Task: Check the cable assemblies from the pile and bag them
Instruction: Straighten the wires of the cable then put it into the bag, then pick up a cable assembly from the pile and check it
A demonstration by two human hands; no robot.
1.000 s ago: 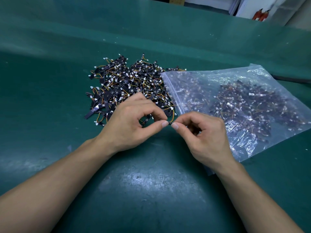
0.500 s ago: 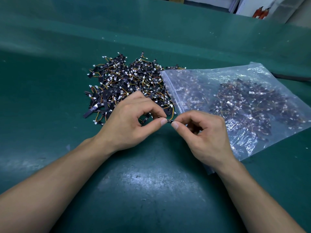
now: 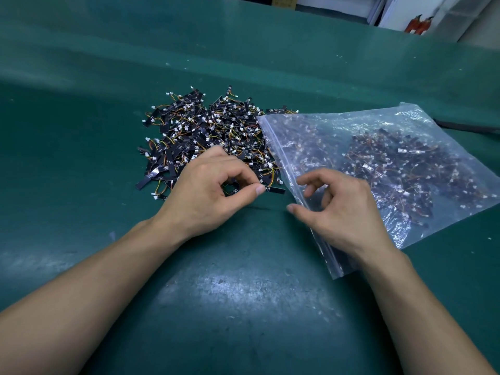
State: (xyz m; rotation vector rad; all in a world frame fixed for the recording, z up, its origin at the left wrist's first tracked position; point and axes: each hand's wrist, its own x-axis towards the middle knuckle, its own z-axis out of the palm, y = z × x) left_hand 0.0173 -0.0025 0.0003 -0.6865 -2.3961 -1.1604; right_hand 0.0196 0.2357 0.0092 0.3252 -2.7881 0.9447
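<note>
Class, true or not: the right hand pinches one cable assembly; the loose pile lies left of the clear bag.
No: the head view shows the left hand, not the right hand, pinching the cable assembly. The loose pile lies left of the clear bag.

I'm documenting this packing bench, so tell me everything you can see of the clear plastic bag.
The clear plastic bag is a crinkled, glossy zip-top pouch lying flat on the green table, right of the loose pile, its far corner reaching it. The zip strip runs along its left edge. Inside, many dark cable assemblies with white connectors heap toward the right. The right hand lies over the mouth edge; whether its fingers pinch the film is unclear.
</note>
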